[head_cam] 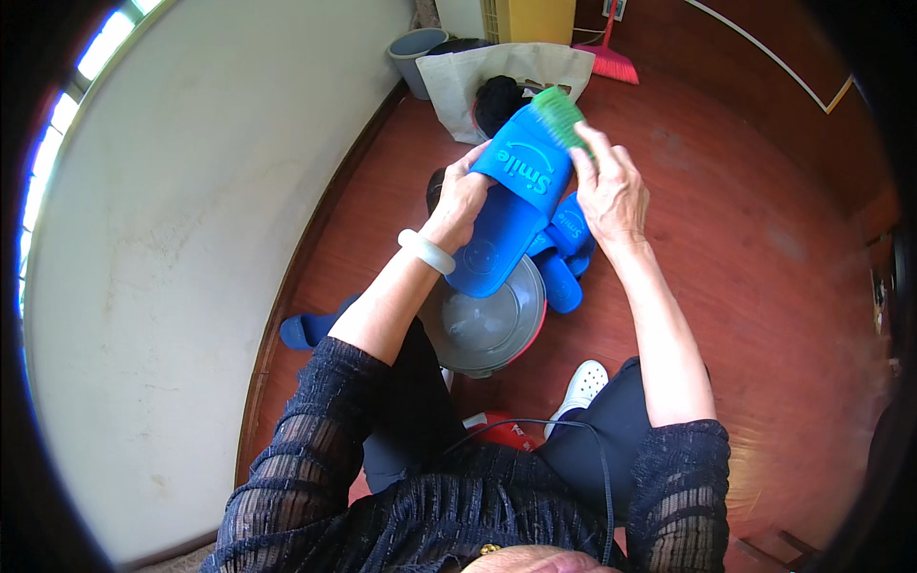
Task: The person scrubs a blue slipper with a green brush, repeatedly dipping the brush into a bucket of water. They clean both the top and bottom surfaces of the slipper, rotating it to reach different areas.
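A blue rubber slide slipper (501, 215) with raised lettering on its strap is in my left hand (462, 197), its thumb tucked under the strap. My right hand (612, 186) grips a green scrub brush (559, 118), whose bristles lie against the slipper's toe end and edge; the brush is slightly blurred. Below the slipper's heel stands a round basin (487, 319) with a red outer side and what looks like water in it. More blue slippers (562, 283) lie in a pile on the floor just right of the basin.
Another blue slipper (304, 331) lies near the wall at left. Ahead stand a pale bag (440, 89) with dark items by it, a grey bin (419, 46) and a pink broom (612, 63). A white clog (584, 387) is on my foot, and a dark cord crosses my lap.
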Action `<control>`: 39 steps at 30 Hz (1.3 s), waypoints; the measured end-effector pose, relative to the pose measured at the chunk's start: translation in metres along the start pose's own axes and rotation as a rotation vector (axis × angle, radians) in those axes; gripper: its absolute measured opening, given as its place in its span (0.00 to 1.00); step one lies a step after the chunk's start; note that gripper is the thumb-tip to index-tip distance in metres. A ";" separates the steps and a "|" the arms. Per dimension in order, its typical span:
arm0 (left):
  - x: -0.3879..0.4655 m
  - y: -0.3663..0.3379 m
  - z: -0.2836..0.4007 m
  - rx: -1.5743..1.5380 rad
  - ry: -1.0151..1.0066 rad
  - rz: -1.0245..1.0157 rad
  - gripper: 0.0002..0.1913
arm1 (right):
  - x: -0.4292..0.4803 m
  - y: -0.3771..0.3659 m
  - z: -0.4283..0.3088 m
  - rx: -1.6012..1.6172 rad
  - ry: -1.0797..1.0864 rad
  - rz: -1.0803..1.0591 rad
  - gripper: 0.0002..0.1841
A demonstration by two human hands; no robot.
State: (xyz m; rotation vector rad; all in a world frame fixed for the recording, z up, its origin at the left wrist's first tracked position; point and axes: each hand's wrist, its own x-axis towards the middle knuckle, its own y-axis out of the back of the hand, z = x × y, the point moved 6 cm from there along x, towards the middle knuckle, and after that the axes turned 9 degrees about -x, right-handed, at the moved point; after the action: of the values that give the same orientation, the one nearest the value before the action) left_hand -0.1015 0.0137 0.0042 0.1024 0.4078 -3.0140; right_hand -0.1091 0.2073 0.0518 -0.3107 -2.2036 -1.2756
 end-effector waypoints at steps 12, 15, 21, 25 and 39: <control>0.004 0.007 0.004 -0.077 0.014 0.068 0.27 | 0.005 0.003 -0.003 0.157 0.015 -0.030 0.16; 0.001 0.010 0.005 -0.078 -0.082 0.108 0.27 | -0.006 -0.007 -0.008 0.236 0.146 -0.176 0.15; -0.002 0.016 0.002 -0.097 -0.147 0.154 0.27 | 0.004 0.005 0.009 -0.013 -0.116 -0.014 0.14; -0.002 0.017 0.003 -0.065 -0.209 0.159 0.25 | -0.015 -0.001 -0.045 0.264 0.114 -0.049 0.15; 0.001 0.019 -0.007 -0.041 -0.145 0.207 0.27 | -0.017 -0.012 -0.048 0.123 0.165 -0.225 0.15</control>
State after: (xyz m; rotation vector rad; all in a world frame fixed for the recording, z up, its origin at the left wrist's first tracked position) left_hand -0.1003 -0.0026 -0.0072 -0.0724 0.4172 -2.7856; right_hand -0.0838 0.1615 0.0514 0.0900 -2.2081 -1.2253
